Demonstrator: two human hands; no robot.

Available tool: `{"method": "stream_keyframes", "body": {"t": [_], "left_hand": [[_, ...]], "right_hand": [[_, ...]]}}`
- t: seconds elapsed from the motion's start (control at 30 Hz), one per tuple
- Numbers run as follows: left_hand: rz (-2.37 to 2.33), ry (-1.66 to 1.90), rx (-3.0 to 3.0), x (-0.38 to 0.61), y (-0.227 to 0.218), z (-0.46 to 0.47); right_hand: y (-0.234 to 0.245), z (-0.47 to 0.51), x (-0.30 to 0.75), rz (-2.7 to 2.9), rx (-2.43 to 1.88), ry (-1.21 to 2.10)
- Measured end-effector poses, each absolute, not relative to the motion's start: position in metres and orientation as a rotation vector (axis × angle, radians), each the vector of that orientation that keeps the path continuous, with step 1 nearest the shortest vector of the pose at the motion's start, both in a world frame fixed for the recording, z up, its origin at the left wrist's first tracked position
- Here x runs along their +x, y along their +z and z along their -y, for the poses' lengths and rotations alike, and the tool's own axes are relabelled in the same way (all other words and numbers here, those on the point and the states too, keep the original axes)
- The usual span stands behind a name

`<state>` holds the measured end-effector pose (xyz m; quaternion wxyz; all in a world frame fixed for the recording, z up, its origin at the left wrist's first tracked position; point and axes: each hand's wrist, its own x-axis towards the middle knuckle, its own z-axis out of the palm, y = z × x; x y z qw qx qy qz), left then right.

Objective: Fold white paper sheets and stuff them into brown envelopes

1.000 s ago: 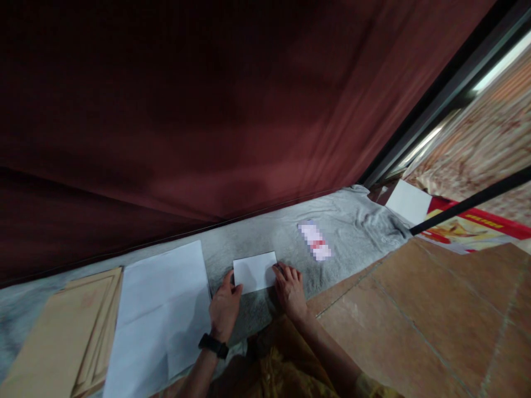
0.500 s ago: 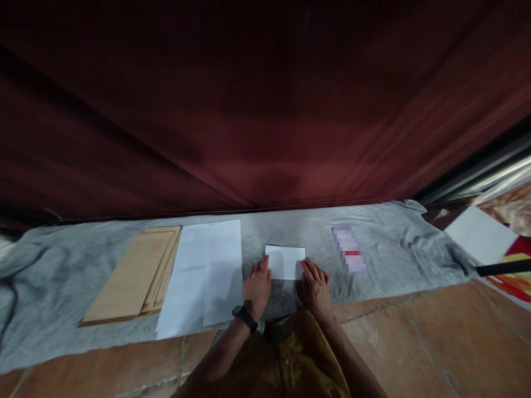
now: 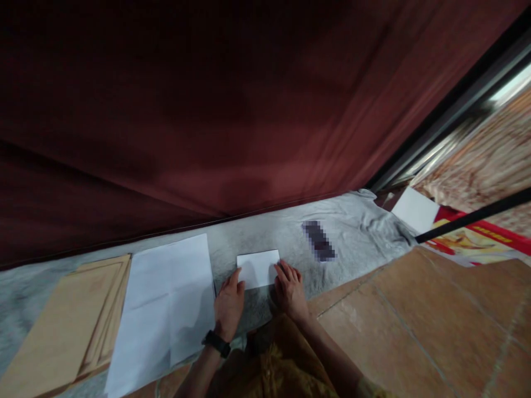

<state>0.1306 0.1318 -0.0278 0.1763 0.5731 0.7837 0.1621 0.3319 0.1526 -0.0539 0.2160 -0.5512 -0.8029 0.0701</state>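
Note:
A small white folded sheet of paper (image 3: 259,269) lies on the grey cloth in front of me. My left hand (image 3: 229,305), with a dark watch on the wrist, has its thumb and forefinger at the paper's left edge. At the right edge, the fingers of my right hand (image 3: 289,287) are bent and close together, touching the paper. Both hands hold the paper between them from the sides. The undersides of the fingers are hidden.
Larger white sheets with fold creases (image 3: 166,309) lie to the left, beside a stack of brown envelopes (image 3: 70,326). A pixelated dark oblong (image 3: 318,241) rests to the right on the grey cloth (image 3: 348,221). A dark red curtain (image 3: 232,138) hangs behind; a colourful printed box (image 3: 477,237) stands far right.
The view has turned to the right, so everything sits further left and more of the printed box shows. My hands stay at the two edges of the folded paper.

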Motion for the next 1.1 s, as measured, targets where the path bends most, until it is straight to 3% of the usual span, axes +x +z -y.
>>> {"method": "stream_keyframes", "body": {"t": [0.53,0.77,0.93,1.1], "left_hand": [[-2.189,0.416,1.634,0.126,-0.029,-0.133],[-2.321,0.429,1.914,0.128,-0.031,-0.128],[-2.108,0.508,2.329,0.141,-0.050,-0.112],[-2.006,0.606,2.348,0.160,-0.076,-0.092]], "right_hand": [[-0.064,-0.125,0.283,2.420,-1.269,0.251],[-0.062,-0.125,0.296,2.514,-1.276,0.243],[-0.064,-0.126,0.297,2.525,-1.248,0.218],[-0.065,-0.125,0.301,2.547,-1.177,0.144]]}}
